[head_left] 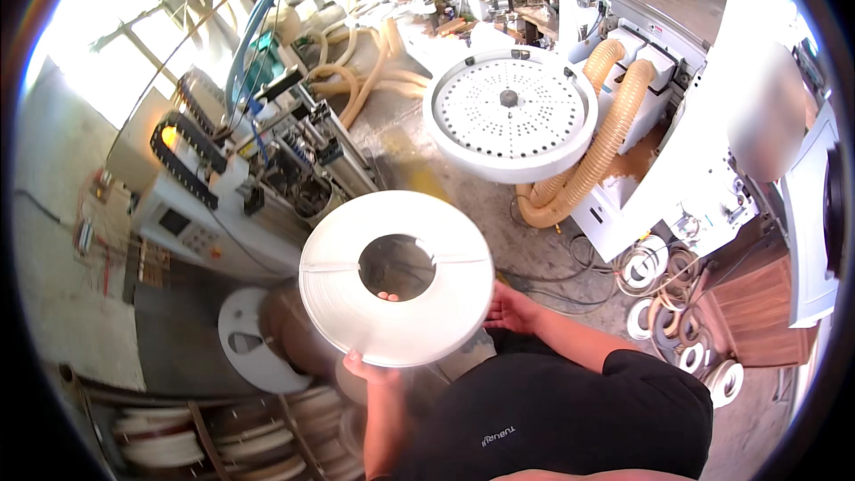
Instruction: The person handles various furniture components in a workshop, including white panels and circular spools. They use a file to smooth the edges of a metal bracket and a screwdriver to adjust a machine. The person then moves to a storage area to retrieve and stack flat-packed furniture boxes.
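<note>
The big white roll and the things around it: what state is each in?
White roll: coiled, strapped in two places, held face up
Left hand: gripping the roll's near edge
Right hand: at the roll's right edge; grip unclear
Round perforated tray: raised, holes facing up
Tan hoses: bent, hanging beside the tray
Small coils: loosely heaped on the floor
Panel screen: looks dark

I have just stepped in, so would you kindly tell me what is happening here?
A person is holding up a wide white roll in front of them. The left hand grips its near rim, while the right hand is at its right edge, fingers partly hidden. Beyond it stands a round perforated table, with a machine off to the left.
</note>
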Demonstrator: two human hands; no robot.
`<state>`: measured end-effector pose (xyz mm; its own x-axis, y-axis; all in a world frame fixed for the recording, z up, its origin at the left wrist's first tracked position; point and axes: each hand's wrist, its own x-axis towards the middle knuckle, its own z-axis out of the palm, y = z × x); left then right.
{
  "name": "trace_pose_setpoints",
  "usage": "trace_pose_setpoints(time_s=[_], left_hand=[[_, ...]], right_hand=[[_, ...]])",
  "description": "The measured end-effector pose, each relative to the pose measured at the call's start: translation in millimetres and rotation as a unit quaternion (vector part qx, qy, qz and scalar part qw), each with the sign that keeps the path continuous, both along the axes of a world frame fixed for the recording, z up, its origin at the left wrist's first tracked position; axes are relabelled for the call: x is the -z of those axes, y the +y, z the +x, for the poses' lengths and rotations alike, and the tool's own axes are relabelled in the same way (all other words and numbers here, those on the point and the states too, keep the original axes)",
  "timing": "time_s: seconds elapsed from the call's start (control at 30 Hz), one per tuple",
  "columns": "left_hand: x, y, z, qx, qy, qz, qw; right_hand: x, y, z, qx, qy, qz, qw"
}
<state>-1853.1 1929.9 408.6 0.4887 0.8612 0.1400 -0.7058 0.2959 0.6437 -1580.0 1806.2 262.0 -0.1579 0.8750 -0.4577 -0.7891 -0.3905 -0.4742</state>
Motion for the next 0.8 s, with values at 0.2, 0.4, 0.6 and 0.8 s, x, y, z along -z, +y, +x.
trace_pose_setpoints(time_s=[0.2, 0.4, 0.6, 0.8], left_hand=[[8, 160, 112, 0.077, 0.025, 0.013, 0.997], [7, 305, 213, 0.163, 0.093, 0.011, 0.982], [91, 444, 277, 0.416, -0.101, -0.187, 0.884], [112, 585, 326, 0.430, 0.130, -0.199, 0.871]], right_hand=[[-69, 151, 81, 0.229, 0.094, 0.146, 0.958], [-87, 246, 148, 0.355, 0.065, 0.046, 0.931], [-65, 329, 215, 0.534, 0.024, 0.050, 0.844], [-9, 402, 292, 0.687, -0.066, 0.034, 0.723]])
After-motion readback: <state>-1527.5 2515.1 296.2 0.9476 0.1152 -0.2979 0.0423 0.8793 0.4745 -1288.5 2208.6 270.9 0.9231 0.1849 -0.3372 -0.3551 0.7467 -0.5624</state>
